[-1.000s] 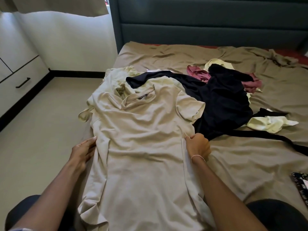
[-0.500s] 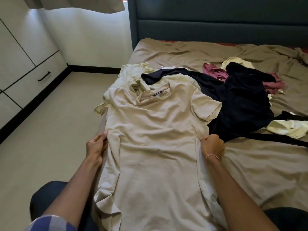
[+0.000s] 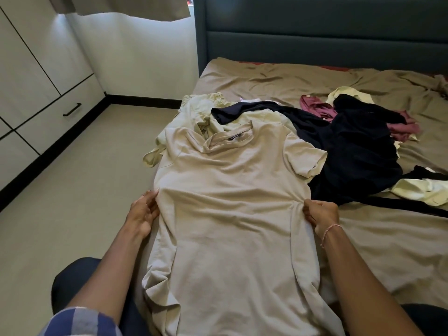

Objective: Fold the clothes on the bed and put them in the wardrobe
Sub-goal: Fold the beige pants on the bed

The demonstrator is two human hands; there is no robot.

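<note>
Soft, light, prob. floppy T-shirt is pinched at its side edges by L hand & R hand; good hold pts.

Both arms fwd, L hand & R hand level, fingers in pinch

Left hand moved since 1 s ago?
Yes. The left hand shifted toward the headboard and in onto the left edge of the beige T-shirt, now level with the right hand.
</note>
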